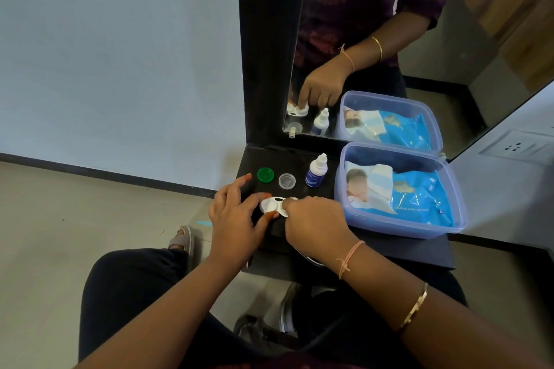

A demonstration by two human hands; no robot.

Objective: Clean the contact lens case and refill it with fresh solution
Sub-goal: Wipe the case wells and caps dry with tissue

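You're at the wiping step: your left hand (236, 216) pinches the lens case (271, 204) between your hands, your right hand (314, 219) curls on a white wipe (286, 213) (it seems) in one well; next probably calls for the solution bottle (316, 172) just beyond.

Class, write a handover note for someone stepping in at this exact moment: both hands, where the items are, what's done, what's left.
Left hand pinches the white contact lens case on the black table.
Right hand covers the case's right well, fingers curled; its grip is hidden.
Green cap and clear cap lie off, behind the case; solution bottle stands upright beside them.
Done: both caps off. To do: finish cleaning, refill, recap.
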